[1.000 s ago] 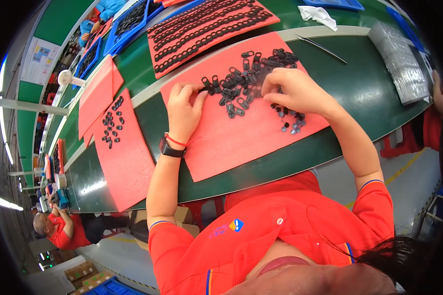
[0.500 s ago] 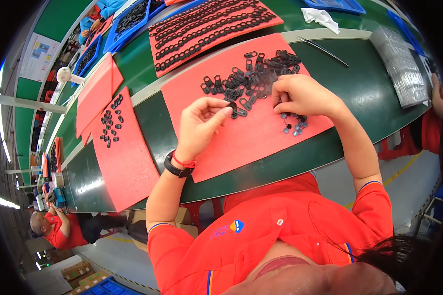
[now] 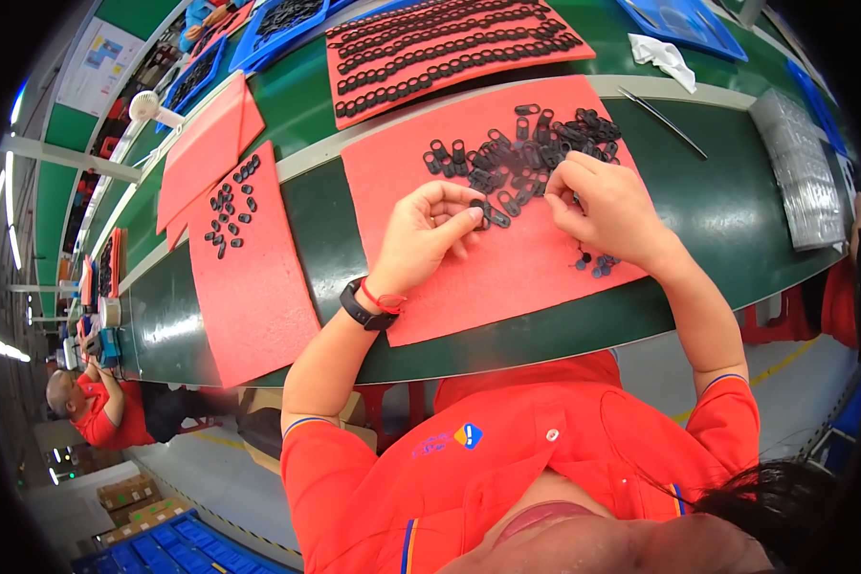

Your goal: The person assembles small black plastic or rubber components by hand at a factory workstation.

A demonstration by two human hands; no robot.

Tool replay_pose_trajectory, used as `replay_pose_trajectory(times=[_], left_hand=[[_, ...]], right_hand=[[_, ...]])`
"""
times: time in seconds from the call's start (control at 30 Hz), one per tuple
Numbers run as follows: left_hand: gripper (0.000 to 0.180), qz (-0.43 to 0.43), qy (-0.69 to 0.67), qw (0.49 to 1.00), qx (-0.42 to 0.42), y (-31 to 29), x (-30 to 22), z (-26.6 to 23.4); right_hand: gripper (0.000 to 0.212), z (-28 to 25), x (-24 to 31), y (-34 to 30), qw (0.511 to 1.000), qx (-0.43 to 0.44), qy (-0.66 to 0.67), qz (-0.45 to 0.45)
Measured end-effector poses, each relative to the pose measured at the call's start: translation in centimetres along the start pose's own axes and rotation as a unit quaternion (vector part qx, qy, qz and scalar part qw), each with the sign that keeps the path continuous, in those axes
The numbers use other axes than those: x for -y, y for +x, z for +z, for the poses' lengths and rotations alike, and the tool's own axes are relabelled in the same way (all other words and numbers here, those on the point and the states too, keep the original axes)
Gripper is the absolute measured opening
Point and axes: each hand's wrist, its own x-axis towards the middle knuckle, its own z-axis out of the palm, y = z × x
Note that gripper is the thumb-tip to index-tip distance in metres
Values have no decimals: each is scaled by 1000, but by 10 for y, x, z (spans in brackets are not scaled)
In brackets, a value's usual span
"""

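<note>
My left hand (image 3: 429,237) pinches a small black oval part (image 3: 478,208) between thumb and forefinger, above the pink foam mat (image 3: 469,297). More such parts lie just past its fingertips. To the right, my right hand (image 3: 605,212) hovers over the mat with thumb and forefinger drawn together; whatever sits between them is too hidden to make out. Beyond both hands spreads a loose pile of black oval parts (image 3: 507,153), each with a hole at one end. Small dark round pieces (image 3: 600,266) lie below my right hand, partly covered by it.
Left stands another pink mat (image 3: 258,316) with scattered black parts. Rows of black parts fill a pink board (image 3: 459,59) at the back. Metal tweezers (image 3: 662,121), a white tissue (image 3: 662,62) and stacked clear plastic trays (image 3: 799,172) lie right. A co-worker (image 3: 100,407) sits far left.
My right hand has moved from beside the round pieces up toward the pile, uncovering some of them. My left hand keeps its pinch on the black part. The whole view has shifted slightly.
</note>
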Motion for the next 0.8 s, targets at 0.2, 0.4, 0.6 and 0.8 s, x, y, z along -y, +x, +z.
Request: replay_pose_trajectory(times=[0.2,0.4,0.6,0.8], left_hand=[[17,-3,-9,999,34,-3,-7,5],[18,25,-27,999,40,-5,-3,8],[22,18,-13,999,23,-6,-4,8],[23,40,-54,998,-12,-5,-2,9]], right_hand=[[3,10,20,-3,945,-6,303,122],[13,9,24,2,821,-37,515,243],[15,15,22,0,806,-5,537,249],[14,19,28,-2,813,-3,534,231]])
